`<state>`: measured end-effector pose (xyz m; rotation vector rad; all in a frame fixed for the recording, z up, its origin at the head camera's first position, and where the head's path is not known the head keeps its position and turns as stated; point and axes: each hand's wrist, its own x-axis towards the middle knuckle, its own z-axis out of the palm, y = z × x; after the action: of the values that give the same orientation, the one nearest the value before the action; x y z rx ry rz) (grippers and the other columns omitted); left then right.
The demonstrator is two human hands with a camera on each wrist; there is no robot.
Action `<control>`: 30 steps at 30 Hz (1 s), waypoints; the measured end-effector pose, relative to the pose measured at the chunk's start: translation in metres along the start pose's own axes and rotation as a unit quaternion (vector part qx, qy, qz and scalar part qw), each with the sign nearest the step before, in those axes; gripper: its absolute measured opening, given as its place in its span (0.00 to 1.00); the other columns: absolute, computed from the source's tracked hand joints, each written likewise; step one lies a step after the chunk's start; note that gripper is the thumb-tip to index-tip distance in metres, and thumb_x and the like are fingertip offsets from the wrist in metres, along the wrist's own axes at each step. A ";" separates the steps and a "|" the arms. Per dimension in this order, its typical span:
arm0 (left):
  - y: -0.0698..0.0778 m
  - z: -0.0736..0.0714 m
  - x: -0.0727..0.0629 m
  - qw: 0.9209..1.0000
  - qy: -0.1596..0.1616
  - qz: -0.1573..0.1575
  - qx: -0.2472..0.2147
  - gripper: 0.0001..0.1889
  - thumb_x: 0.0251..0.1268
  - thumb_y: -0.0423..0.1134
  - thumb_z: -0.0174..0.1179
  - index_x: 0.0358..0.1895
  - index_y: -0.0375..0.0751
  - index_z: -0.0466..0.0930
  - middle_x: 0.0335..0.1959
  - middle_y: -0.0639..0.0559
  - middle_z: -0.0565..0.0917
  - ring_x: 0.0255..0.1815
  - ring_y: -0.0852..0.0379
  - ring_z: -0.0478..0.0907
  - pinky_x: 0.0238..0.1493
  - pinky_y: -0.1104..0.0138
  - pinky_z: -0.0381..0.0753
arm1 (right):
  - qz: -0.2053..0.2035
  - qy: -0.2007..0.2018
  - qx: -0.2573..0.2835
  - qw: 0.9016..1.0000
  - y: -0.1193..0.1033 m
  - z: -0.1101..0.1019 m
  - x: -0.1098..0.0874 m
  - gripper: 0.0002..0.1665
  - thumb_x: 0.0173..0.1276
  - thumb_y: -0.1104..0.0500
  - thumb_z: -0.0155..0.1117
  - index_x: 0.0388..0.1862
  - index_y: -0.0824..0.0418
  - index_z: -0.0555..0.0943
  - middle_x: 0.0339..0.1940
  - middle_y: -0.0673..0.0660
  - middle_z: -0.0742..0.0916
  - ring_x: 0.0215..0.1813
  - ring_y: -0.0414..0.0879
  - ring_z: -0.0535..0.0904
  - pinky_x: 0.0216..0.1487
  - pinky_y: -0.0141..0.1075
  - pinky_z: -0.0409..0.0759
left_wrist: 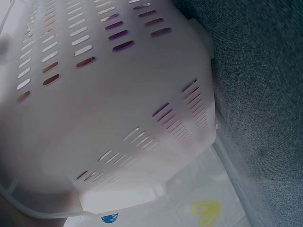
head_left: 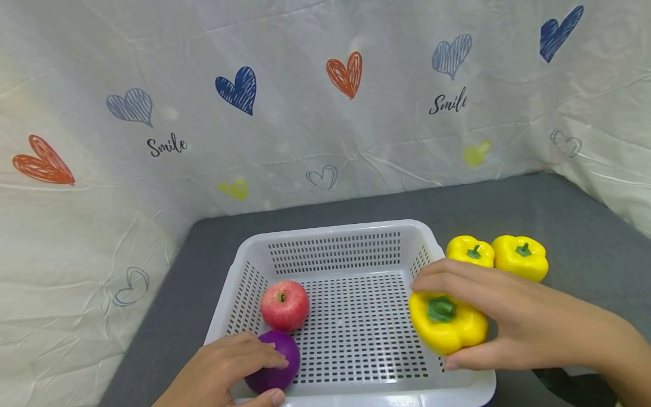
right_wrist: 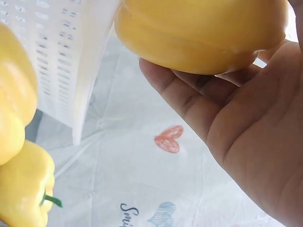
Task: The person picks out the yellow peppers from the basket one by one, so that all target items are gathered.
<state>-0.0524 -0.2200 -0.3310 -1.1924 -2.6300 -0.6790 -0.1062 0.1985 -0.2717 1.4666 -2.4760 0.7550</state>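
My right hand (head_left: 513,311) grips a yellow bell pepper (head_left: 445,328), fingers over its far side and thumb on its near side. The pepper is at the right wall of the light grey plastic basket (head_left: 335,229); the right wrist view shows its smooth side (right_wrist: 199,38) above my fingers. In the basket's near left corner, my left hand (head_left: 229,367) holds a smooth, round purple vegetable (head_left: 285,356), partly hidden by the fingers. Just beyond it lies a red apple (head_left: 285,306). The left wrist view shows only the slotted outside of the basket (left_wrist: 104,113), not the hand's grasp.
Two more yellow bell peppers, one nearer the basket (head_left: 465,249) and one farther right (head_left: 521,257), stand on the dark grey table (head_left: 585,237). A black object (head_left: 574,387) is partly hidden under my right wrist. A white cloth (head_left: 285,124) with hearts hangs behind.
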 end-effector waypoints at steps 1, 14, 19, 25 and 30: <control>0.000 0.000 0.000 1.000 0.002 0.003 0.000 0.16 0.62 0.50 0.69 0.52 0.58 0.83 0.42 0.71 0.82 0.40 0.69 0.77 0.37 0.70 0.82 | 0.001 0.000 0.002 1.000 0.000 -0.001 -0.001 0.42 0.55 0.42 0.79 0.67 0.41 0.71 0.61 0.38 0.77 0.56 0.35 0.74 0.56 0.27 0.73; -0.003 0.002 -0.001 0.999 0.019 0.030 -0.002 0.17 0.60 0.49 0.70 0.52 0.56 0.83 0.40 0.68 0.83 0.39 0.69 0.77 0.37 0.74 0.79 | 0.036 0.024 -0.041 0.998 0.003 -0.008 -0.018 0.46 0.48 0.40 0.83 0.65 0.41 0.72 0.60 0.36 0.78 0.56 0.32 0.73 0.58 0.19 0.67; -0.003 0.001 0.000 0.999 0.019 0.026 -0.003 0.17 0.60 0.49 0.71 0.52 0.57 0.83 0.41 0.69 0.83 0.40 0.69 0.77 0.38 0.76 0.78 | 0.066 0.027 -0.075 0.995 0.002 -0.013 -0.026 0.47 0.46 0.36 0.82 0.65 0.37 0.71 0.62 0.36 0.77 0.60 0.31 0.73 0.59 0.18 0.67; -0.003 0.001 0.000 0.999 0.023 0.029 0.004 0.17 0.60 0.50 0.71 0.52 0.57 0.83 0.41 0.70 0.83 0.40 0.70 0.76 0.39 0.78 0.77 | 0.045 0.047 -0.066 0.996 0.008 -0.017 -0.036 0.51 0.43 0.40 0.85 0.67 0.47 0.73 0.64 0.44 0.78 0.63 0.34 0.71 0.63 0.18 0.62; -0.004 0.001 0.000 0.999 0.027 0.042 0.009 0.17 0.61 0.50 0.70 0.52 0.57 0.83 0.41 0.68 0.83 0.40 0.70 0.77 0.40 0.78 0.76 | 0.055 0.054 -0.079 0.994 0.012 -0.020 -0.043 0.55 0.40 0.41 0.87 0.69 0.48 0.73 0.64 0.43 0.78 0.63 0.34 0.71 0.63 0.18 0.60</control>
<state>-0.0554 -0.2221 -0.3337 -1.2534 -2.5208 -0.6600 -0.0972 0.2465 -0.2755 1.2128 -2.4866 0.6213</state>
